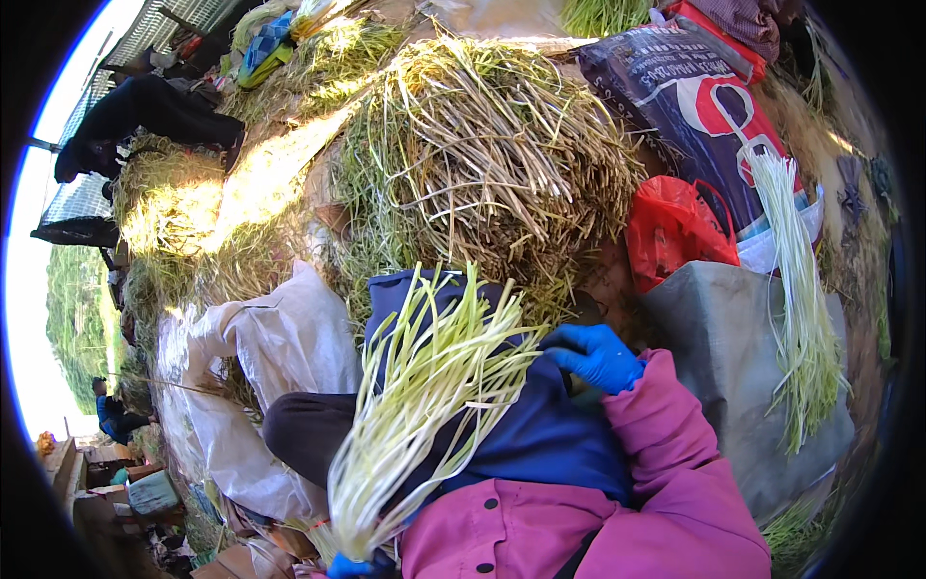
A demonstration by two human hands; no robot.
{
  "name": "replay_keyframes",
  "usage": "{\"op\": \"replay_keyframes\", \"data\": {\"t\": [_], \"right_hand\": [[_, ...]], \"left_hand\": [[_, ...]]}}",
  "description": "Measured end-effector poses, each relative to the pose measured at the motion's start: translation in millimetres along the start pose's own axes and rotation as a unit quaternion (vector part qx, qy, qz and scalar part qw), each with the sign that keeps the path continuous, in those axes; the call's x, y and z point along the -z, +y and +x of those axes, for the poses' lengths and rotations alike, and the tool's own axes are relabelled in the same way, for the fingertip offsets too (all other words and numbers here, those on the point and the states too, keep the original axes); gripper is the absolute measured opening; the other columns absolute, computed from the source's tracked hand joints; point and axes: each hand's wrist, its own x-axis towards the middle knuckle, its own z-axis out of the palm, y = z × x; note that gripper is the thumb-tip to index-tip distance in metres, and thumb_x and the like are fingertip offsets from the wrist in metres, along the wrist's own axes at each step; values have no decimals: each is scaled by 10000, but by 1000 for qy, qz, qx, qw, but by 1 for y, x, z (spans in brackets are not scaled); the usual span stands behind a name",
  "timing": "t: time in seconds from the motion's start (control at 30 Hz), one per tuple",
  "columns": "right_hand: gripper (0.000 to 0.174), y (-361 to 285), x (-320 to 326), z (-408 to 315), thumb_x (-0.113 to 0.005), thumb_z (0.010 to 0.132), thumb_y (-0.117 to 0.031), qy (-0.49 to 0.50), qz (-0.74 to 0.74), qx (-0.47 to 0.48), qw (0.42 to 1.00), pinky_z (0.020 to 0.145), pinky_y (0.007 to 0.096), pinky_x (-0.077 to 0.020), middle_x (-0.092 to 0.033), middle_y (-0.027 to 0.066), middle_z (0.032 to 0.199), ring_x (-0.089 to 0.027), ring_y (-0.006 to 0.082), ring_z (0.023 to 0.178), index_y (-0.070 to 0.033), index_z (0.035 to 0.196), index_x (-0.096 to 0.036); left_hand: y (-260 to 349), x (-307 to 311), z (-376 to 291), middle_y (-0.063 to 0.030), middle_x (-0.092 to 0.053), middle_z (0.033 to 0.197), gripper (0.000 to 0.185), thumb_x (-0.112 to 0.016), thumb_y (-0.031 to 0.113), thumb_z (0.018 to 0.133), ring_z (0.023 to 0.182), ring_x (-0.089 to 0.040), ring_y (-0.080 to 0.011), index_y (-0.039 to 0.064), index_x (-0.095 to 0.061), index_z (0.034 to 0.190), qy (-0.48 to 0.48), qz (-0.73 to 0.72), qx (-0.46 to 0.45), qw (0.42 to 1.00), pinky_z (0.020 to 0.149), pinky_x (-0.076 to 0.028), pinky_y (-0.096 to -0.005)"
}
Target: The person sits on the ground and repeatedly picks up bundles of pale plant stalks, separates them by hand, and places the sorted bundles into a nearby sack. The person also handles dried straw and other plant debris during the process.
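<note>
My left hand [356, 566], in a blue glove at the bottom edge, grips the white lower end of a bunch of long pale green stalks [434, 383]. The bunch fans out over my lap, across a dark blue apron [557, 434]. My right hand [597, 356], also gloved in blue, is beside the loose tips with its fingers bent. Whether it pinches any of them cannot be made out. A second bunch of whitish stalks [796, 289] lies to the right, over a grey covered block [731, 362] and a printed sack.
Ahead rises a heap of cut straw-like stalks [492, 159]. A red plastic bag [673, 231] sits beside the dark printed sack [694, 108]. At left lies a white woven sack [289, 340]. One person [152, 116] bends over at upper left; another [116, 412] sits farther off.
</note>
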Motion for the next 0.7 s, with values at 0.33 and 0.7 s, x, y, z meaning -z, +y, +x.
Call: {"op": "replay_keyframes", "data": {"t": [0.33, 0.7], "right_hand": [[138, -5, -2, -7, -580, 831, -55, 152, 86, -18, 984, 608, 214, -424, -602, 33, 736, -508, 56, 664, -10, 956, -618], [145, -45, -55, -15, -618, 789, -197, -155, -73, 204, 964, 608, 347, -484, -627, 103, 799, -610, 284, 708, -94, 889, -639]], "left_hand": [[50, -25, -14, -86, -544, 586, 523, -733, 124, 669, 430, -497, -182, 5, -498, 1120, -33, -35, -28, 998, 403, -363, -264], [68, -41, -32, -90, -545, 588, 538, -745, 166, 664, 433, -496, -194, 53, -502, 1131, -88, -125, -80, 985, 407, -362, -269]]}}
